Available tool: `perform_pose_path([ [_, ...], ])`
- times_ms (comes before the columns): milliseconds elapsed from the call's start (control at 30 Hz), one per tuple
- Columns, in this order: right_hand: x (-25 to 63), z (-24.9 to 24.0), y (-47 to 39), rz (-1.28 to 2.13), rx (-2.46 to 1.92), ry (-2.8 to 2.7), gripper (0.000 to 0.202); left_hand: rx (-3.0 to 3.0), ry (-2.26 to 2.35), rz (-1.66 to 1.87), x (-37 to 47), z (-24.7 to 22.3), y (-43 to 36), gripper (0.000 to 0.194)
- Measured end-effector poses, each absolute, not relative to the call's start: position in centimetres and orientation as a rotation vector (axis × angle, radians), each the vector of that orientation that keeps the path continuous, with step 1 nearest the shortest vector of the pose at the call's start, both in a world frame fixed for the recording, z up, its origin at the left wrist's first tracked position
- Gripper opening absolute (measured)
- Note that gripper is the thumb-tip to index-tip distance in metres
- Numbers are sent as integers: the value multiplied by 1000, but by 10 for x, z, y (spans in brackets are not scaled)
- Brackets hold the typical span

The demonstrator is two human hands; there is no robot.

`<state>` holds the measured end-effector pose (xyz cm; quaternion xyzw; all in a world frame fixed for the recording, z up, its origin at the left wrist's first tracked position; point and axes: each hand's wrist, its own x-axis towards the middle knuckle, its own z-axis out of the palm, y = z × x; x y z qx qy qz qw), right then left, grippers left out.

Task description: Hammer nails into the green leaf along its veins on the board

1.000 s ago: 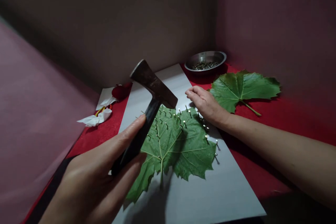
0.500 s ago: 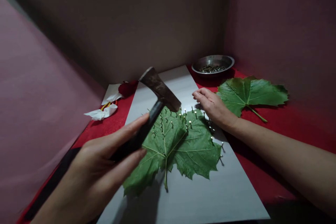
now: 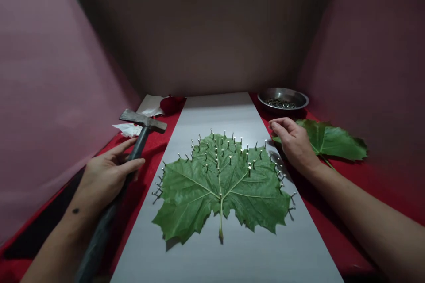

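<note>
My left hand (image 3: 111,170) is wrapped round the dark handle of a hammer (image 3: 142,120), its metal head raised over the red cloth left of the board. A large green lobed leaf (image 3: 192,194) lies on the white board (image 3: 226,261), stalk toward me. Several nails (image 3: 249,169) stand in it along the midrib, the upper right veins and around its upper and side edges. My right hand (image 3: 294,143) hovers at the board's right edge, thumb and fingers pinched together. Whatever is between those fingertips is too small to make out.
A metal bowl (image 3: 283,107) of nails stands at the back right. Behind my right hand lies a second green leaf (image 3: 341,141). White tissue (image 3: 128,130) and a dark red round object (image 3: 171,104) sit at the back left on red cloth. Walls close in the sides and back.
My left hand has swung the hammer left, from over the leaf to beside the board. My right hand stays near the board's right edge, fingers still together. The view has shifted.
</note>
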<state>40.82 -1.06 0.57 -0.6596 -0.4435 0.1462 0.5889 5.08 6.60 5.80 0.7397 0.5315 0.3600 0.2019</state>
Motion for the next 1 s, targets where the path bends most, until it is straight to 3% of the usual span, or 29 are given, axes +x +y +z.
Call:
perform_pose_path([
  [300,403,-8,-6,375,-1548,-1070,27,1997,1421,978,56,72,22,53],
  [567,406,-11,-6,424,-1476,-1047,29,2647,595,694,125,66,-12,55],
  [767,413,-21,0,385,-1466,-1095,30,2727,633,867,139,69,-16,53],
  [1000,414,-22,1,277,-1471,-1204,27,2808,644,571,151,57,-4,51],
])
